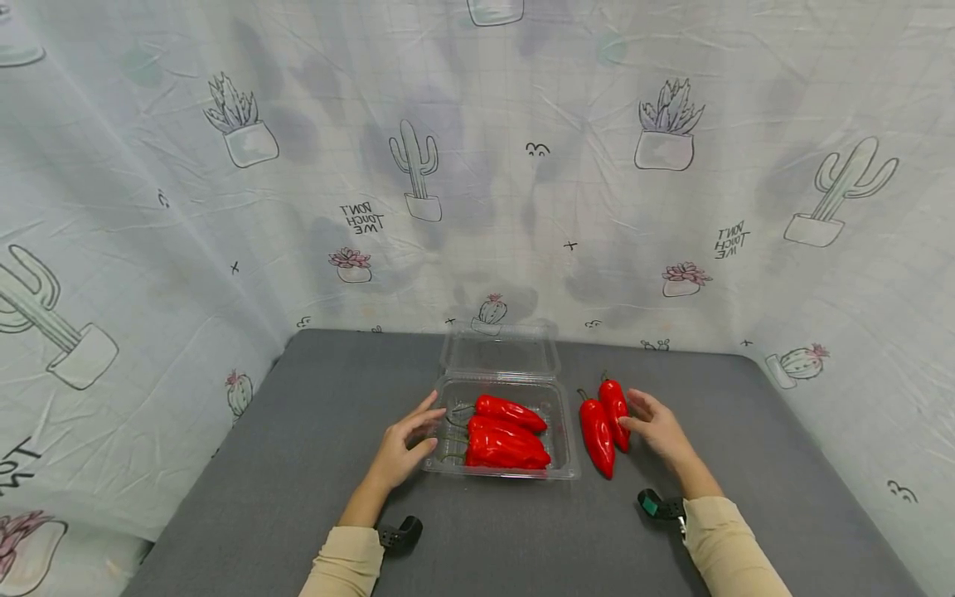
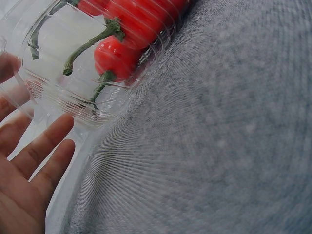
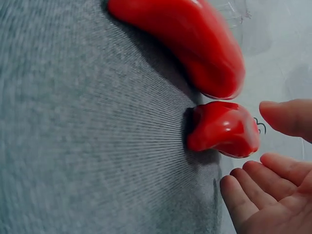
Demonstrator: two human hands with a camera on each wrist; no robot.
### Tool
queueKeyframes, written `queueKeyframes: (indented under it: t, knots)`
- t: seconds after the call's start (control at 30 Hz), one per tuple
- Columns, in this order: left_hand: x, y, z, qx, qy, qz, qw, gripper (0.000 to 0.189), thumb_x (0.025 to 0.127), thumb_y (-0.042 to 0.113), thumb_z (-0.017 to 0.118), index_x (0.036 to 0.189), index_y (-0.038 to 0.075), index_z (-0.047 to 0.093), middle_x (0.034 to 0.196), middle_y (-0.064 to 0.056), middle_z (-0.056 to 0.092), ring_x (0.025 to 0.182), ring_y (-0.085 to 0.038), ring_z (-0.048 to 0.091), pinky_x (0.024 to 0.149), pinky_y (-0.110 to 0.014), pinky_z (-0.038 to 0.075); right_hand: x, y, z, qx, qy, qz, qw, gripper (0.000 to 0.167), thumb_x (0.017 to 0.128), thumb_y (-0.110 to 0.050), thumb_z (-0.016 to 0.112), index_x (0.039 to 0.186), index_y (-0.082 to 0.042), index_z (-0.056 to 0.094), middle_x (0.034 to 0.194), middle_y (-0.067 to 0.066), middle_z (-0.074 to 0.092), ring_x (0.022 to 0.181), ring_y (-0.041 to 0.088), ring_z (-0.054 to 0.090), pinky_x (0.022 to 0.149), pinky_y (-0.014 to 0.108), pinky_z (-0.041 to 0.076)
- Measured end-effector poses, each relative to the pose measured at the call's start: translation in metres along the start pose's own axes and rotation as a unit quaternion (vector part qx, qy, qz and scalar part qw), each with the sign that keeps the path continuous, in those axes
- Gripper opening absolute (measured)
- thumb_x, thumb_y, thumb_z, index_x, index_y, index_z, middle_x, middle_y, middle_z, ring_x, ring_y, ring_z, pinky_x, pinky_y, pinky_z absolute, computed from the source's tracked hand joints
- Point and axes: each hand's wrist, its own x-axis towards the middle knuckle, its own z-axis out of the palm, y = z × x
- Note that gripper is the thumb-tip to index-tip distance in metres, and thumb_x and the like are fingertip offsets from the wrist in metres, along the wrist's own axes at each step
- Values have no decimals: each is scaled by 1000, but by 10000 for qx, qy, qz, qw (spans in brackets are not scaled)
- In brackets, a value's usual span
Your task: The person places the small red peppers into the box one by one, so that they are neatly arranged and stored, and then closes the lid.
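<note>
A clear plastic clamshell box (image 1: 569, 439) stands with its lid (image 1: 500, 355) folded back. Several red peppers (image 1: 507, 450) lie side by side in it, their green stems (image 2: 92, 46) pointing left. My left hand (image 1: 403, 448) is at the box's left side with spread fingers, fingertips right at the rim. Two more red peppers lie outside, right of the box: one nearer the box (image 1: 597, 437), the other (image 1: 615, 414) just beyond it. Around that right-hand pepper (image 3: 224, 129) my right hand (image 1: 660, 429) hovers, thumb and fingers apart, holding nothing.
Everything lies on a grey cloth-covered table (image 1: 507, 539). A pale curtain (image 1: 477, 182) printed with potted cacti hangs behind and along both sides. Dark wrist straps (image 1: 403, 535) sit on both forearms, below light sleeves (image 1: 346, 560).
</note>
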Motion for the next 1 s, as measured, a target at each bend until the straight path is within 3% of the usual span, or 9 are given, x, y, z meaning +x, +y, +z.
queueKeyframes:
  t: [0.4, 0.57, 0.63, 0.73, 0.83, 1.0]
  knots:
    - [0, 0, 1, 26, 27, -23, 10000, 40, 80, -16, 60, 120, -18, 54, 138, -40, 37, 103, -52, 57, 82, -52, 52, 6, 1, 7, 36, -135, 222, 9997, 70, 89, -6, 62, 145, 10, 23, 149, 32, 26, 137, 45, 28, 108, 55, 32]
    - [-1, 0, 1, 21, 6, -35, 10000, 40, 81, -15, 59, 121, -17, 54, 138, -40, 37, 103, -51, 57, 83, -51, 52, 6, 1, 9, -7, -80, 318, 9995, 69, 89, -5, 60, 146, 8, 23, 147, 32, 30, 135, 45, 33, 105, 54, 37]
    - [-1, -1, 1, 15, 11, -38, 10000, 40, 81, -15, 59, 121, -17, 54, 138, -39, 37, 104, -51, 57, 84, -51, 52, 6, 1, 9, -10, -13, 369, 9993, 68, 89, -5, 59, 146, 7, 24, 147, 31, 31, 133, 45, 36, 102, 48, 42]
    - [-1, -1, 1, 5, 27, -38, 10000, 41, 80, -16, 59, 121, -17, 54, 138, -39, 37, 104, -50, 57, 84, -51, 52, 6, 2, 9, 148, 106, 460, 9988, 66, 89, -3, 58, 146, 6, 25, 147, 30, 32, 132, 44, 38, 92, 31, 49]
    - [-1, -1, 1, 6, 29, -40, 10000, 40, 80, -16, 60, 120, -17, 55, 138, -39, 37, 104, -50, 57, 84, -51, 52, 5, 4, 8, 429, 156, 571, 9973, 67, 90, -2, 58, 147, 6, 24, 149, 29, 29, 132, 43, 38, 81, 16, 46]
    - [0, -2, 1, 31, 6, -43, 10000, 39, 80, -15, 60, 119, -19, 54, 138, -39, 37, 104, -51, 57, 84, -53, 51, 2, 6, 5, 861, 137, 759, 9933, 69, 91, -4, 57, 149, 3, 20, 153, 26, 22, 139, 40, 28, 85, 13, 43]
